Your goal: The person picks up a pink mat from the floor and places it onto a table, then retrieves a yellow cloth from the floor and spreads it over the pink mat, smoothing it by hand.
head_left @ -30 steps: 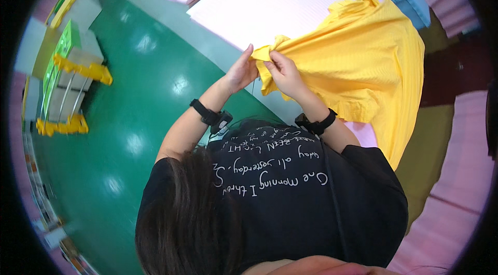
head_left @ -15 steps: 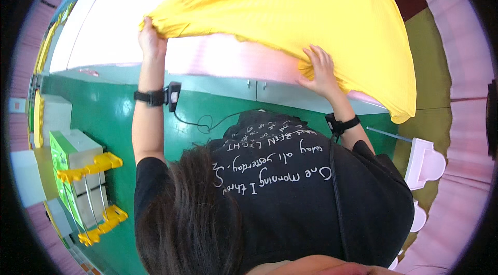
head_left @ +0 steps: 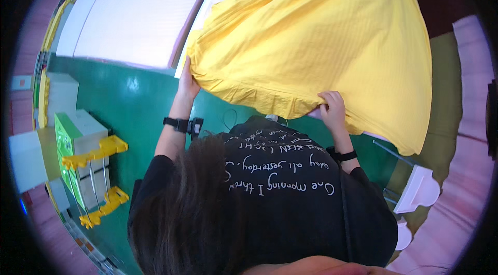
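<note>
A large yellow cloth [head_left: 316, 41] with a gathered, wrinkled lower edge lies spread over a white tabletop, covering most of it. My left hand [head_left: 188, 84] is closed on the cloth's left corner, beside the table's near corner; part of its fingers is hidden by the fabric. My right hand [head_left: 333, 110] grips the near edge of the cloth further right, its fingers curled over the fabric. To the right, the cloth hangs down past the table's side.
Another white table [head_left: 129, 13] stands to the left, across a narrow dark gap. At lower left is a white and green cabinet [head_left: 78, 145] with yellow-ended rails [head_left: 96, 158]. A pink chair [head_left: 417, 190] stands at right, near pink curtains [head_left: 474, 93]. The floor [head_left: 119, 88] is green.
My left hand has moved right and nearer with the cloth's corner. The near edge is now drawn down over the table's front. My right hand has closed on the edge and come nearer.
</note>
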Tool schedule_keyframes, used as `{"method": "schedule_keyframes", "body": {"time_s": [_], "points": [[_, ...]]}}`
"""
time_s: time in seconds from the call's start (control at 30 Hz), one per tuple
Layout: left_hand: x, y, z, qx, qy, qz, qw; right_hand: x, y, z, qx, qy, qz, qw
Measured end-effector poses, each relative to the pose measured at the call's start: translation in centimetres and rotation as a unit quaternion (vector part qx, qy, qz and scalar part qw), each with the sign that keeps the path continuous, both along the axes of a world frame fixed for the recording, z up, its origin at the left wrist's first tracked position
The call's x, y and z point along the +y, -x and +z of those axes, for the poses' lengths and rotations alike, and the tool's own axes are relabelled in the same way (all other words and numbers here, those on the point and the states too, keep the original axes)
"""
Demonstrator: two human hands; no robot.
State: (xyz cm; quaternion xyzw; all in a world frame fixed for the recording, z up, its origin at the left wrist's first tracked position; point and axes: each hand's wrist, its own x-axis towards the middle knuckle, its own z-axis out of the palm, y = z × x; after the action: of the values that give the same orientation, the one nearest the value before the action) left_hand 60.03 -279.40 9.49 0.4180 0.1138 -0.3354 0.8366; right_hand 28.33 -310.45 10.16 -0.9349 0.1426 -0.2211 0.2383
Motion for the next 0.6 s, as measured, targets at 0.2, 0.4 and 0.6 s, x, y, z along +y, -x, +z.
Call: {"method": "schedule_keyframes", "body": {"time_s": [0.2,0.4,0.6], "points": [[0.8,-3.4,3.4,-0.001,0.149,-0.045,0.988,0.1,-1.4,-0.7,-0.004,-0.041,0.011,0.999],[-1.1,-9.6,1.9,0.04,0.132,-0.104,0.985,1.0,-1.3,-0.4,0.016,-0.082,0.028,0.996],[-3.0,-13.4,3.2,0.098,0.124,-0.262,0.952,3.6,-1.9,1.3,0.045,-0.043,-0.031,0.998]]}}
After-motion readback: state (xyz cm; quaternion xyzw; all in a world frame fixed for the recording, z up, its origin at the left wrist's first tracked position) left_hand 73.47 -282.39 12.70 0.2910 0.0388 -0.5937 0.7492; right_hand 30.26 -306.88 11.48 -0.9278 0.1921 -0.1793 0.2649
